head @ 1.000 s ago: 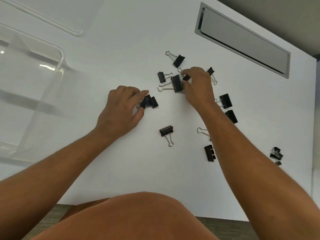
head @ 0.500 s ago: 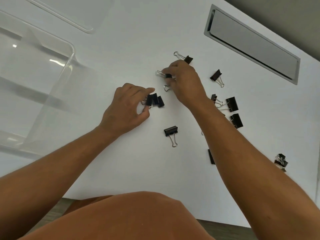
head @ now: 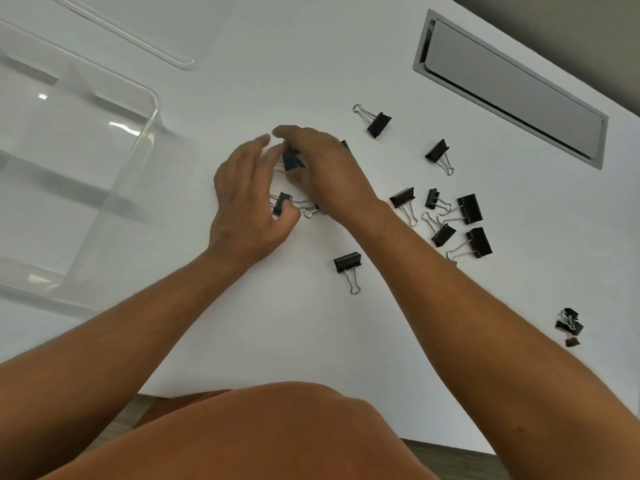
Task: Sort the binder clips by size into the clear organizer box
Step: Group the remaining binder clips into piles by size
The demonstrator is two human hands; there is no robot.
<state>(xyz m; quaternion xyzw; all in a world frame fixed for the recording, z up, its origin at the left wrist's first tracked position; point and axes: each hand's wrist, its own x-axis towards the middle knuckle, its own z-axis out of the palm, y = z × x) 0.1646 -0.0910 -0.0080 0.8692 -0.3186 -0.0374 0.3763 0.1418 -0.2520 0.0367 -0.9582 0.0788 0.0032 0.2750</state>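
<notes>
Your right hand (head: 323, 168) has its fingers curled down over a black binder clip (head: 292, 160); the motion blur there hides whether thumb and fingers actually clamp it, so the grip cannot be confirmed. Your left hand (head: 247, 202) lies just beside it, fingers nearly straight and slightly apart, tips almost meeting the right fingertips. Its thumb is tucked against a small clip (head: 280, 202) lying on the white desk (head: 242, 323) under the palm; a pinch cannot be confirmed there either.

Handling, as a judgement: each clip is light, rigid spring steel with a smooth painted body and two thin wire handles. Take hold across the flat sides of the black body, or pinch both wire loops together. A single loop will swivel and let the body swing.

Both wrists sit low, forearms converging from the near edge of the desk.

Outward from the fingers:
- Near your right wrist, a medium clip (head: 348, 263) with handles pointing toward you.
- Beyond your right forearm, a loose cluster of larger clips (head: 469, 209).
- Well apart on the right, a small tangled group of clips (head: 569, 325).
- To the left of your left hand, the clear organizer box (head: 104, 202), its visible compartments showing no clips.
</notes>
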